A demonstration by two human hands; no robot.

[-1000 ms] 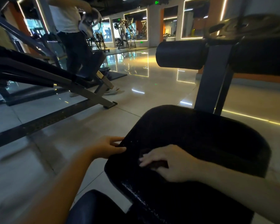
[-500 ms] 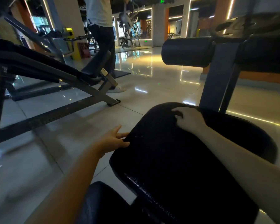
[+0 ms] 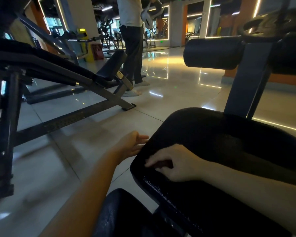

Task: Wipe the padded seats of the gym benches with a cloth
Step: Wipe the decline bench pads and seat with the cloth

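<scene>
The black padded seat [image 3: 220, 137] lay before us, glossy and pebbled, its length running away toward the upright post [image 3: 246, 79]. Our right hand [image 3: 178, 163] clutched a dark cloth [image 3: 163, 163] near its left edge; our left hand [image 3: 132, 146], fingers loose, touched that edge.

Standing person [image 3: 132, 40], glossy tiled floor [image 3: 171, 98]

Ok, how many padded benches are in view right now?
2. The near bench, lower right, has the right hand on its seat pad. The inclined bench stands to the left across the floor. More may be hidden among the dim machines behind.
</scene>
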